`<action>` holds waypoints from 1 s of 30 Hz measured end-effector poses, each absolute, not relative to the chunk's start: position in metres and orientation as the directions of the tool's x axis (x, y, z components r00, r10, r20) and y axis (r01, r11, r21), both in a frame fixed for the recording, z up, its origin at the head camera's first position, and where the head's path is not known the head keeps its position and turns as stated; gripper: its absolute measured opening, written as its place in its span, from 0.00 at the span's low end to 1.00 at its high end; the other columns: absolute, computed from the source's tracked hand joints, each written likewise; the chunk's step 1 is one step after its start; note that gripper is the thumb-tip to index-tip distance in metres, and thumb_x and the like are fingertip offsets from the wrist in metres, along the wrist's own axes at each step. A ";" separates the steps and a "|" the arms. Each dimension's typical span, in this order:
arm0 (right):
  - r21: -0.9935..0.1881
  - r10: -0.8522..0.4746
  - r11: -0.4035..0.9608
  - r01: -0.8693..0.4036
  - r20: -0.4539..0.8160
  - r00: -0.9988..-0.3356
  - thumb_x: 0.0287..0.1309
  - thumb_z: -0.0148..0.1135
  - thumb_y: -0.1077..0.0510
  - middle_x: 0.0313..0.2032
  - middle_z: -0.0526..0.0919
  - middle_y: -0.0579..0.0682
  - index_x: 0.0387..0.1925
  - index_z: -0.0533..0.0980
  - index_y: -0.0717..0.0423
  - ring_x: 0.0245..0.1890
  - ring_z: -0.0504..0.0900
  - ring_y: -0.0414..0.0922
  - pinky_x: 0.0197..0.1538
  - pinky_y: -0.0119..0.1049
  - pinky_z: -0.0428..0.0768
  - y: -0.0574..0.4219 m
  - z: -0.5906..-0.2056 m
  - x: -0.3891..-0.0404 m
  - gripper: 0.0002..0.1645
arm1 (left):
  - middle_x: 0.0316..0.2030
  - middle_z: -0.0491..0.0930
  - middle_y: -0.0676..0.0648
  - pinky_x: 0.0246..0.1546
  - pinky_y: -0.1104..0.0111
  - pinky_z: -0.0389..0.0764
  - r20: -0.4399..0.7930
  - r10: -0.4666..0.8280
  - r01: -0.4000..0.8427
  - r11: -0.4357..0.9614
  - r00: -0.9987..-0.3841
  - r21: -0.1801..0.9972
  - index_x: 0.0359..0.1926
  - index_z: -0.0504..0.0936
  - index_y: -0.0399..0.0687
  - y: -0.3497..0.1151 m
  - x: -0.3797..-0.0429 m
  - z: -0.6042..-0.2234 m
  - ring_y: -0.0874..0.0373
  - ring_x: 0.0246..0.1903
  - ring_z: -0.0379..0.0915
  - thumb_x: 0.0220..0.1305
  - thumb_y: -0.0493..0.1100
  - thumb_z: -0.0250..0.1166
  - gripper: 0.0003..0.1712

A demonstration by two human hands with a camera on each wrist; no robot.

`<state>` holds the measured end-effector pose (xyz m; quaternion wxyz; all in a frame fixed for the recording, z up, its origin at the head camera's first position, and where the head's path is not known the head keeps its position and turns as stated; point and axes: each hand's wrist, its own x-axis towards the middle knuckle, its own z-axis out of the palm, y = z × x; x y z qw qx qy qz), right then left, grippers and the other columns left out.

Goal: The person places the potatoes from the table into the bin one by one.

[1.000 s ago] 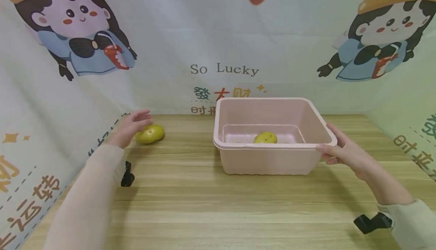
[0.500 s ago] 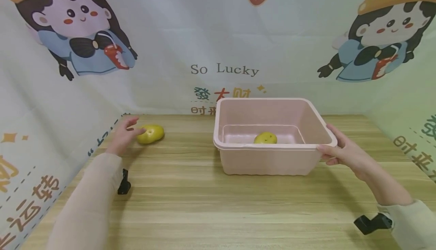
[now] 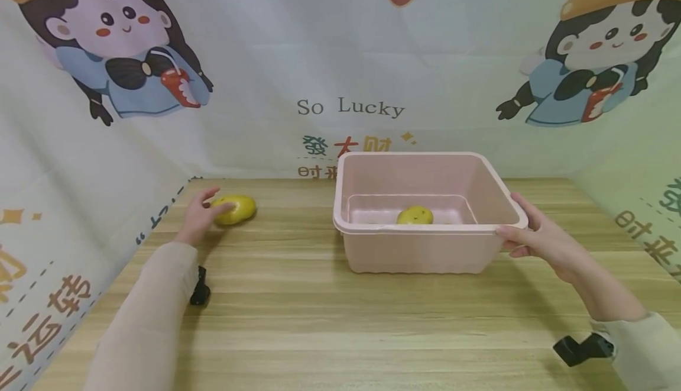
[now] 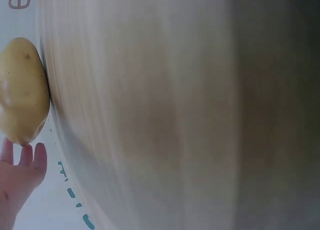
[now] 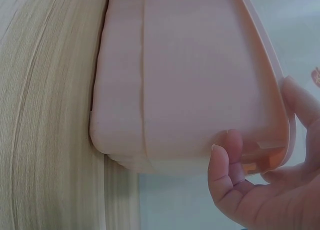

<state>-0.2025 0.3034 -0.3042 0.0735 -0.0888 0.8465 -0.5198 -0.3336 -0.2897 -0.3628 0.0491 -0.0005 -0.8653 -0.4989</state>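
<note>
A yellow potato (image 3: 242,207) lies on the wooden table at the left. My left hand (image 3: 198,220) is at its left end, with the thumb over its near side and the fingers fairly straight. In the left wrist view, fingertips (image 4: 25,155) meet the lower end of the potato (image 4: 22,92); the thumb's contact is hidden there. On the right, my right hand (image 3: 537,234) grips the right front corner of a pink plastic basin (image 3: 415,252) by its rim. The right wrist view has curled fingers (image 5: 220,172) below the rim. Another potato (image 3: 415,215) rests inside the basin.
A wood-grain table (image 3: 298,320) spans the front. Printed cloth (image 3: 255,71) hangs behind and at both sides, close to the left potato. Black wrist-worn devices sit at the left wrist (image 3: 200,287) and right wrist (image 3: 582,349).
My left hand has come down from above the potato's left end, drawn back a little, then moved in against it. The right hand, basin and both potatoes have stayed put.
</note>
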 end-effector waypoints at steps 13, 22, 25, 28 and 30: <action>-0.894 -0.224 0.442 -0.080 -0.024 -0.974 0.64 0.50 0.53 0.59 0.58 0.67 0.70 0.29 0.54 0.34 0.77 0.36 0.36 0.34 0.78 0.303 -0.304 -0.203 0.49 | 0.67 0.38 0.28 0.65 0.47 0.44 -0.035 0.078 0.018 0.590 -0.996 0.807 0.70 0.37 0.36 -0.288 -0.341 -0.365 0.35 0.66 0.39 0.59 0.49 0.61 0.52; -0.891 -0.224 0.446 -0.082 -0.023 -0.974 0.64 0.50 0.53 0.59 0.58 0.67 0.70 0.28 0.53 0.35 0.78 0.35 0.36 0.34 0.78 0.303 -0.303 -0.203 0.49 | 0.67 0.37 0.27 0.64 0.45 0.45 -0.051 0.080 0.010 0.624 -0.995 0.782 0.70 0.35 0.35 -0.287 -0.346 -0.366 0.33 0.65 0.38 0.57 0.45 0.64 0.54; -0.893 -0.225 0.442 -0.082 -0.022 -0.974 0.64 0.50 0.53 0.58 0.59 0.67 0.70 0.29 0.54 0.35 0.78 0.36 0.36 0.34 0.78 0.303 -0.304 -0.203 0.48 | 0.67 0.38 0.26 0.64 0.44 0.45 -0.051 0.080 0.010 0.624 -0.995 0.781 0.69 0.35 0.34 -0.286 -0.346 -0.367 0.33 0.65 0.38 0.56 0.44 0.65 0.55; -0.893 -0.228 0.442 -0.085 -0.020 -0.974 0.64 0.50 0.53 0.58 0.59 0.67 0.70 0.29 0.54 0.34 0.78 0.36 0.36 0.34 0.78 0.304 -0.304 -0.203 0.48 | 0.66 0.40 0.25 0.64 0.45 0.46 -0.047 0.077 0.010 0.610 -0.996 0.792 0.69 0.35 0.33 -0.286 -0.346 -0.368 0.33 0.64 0.41 0.56 0.43 0.65 0.55; -0.892 -0.227 0.444 -0.083 -0.022 -0.974 0.64 0.50 0.53 0.58 0.59 0.66 0.70 0.29 0.53 0.34 0.78 0.36 0.36 0.34 0.78 0.304 -0.305 -0.204 0.48 | 0.65 0.43 0.25 0.64 0.46 0.47 -0.047 0.072 0.006 0.603 -0.996 0.797 0.68 0.36 0.33 -0.286 -0.346 -0.369 0.33 0.63 0.43 0.55 0.43 0.66 0.55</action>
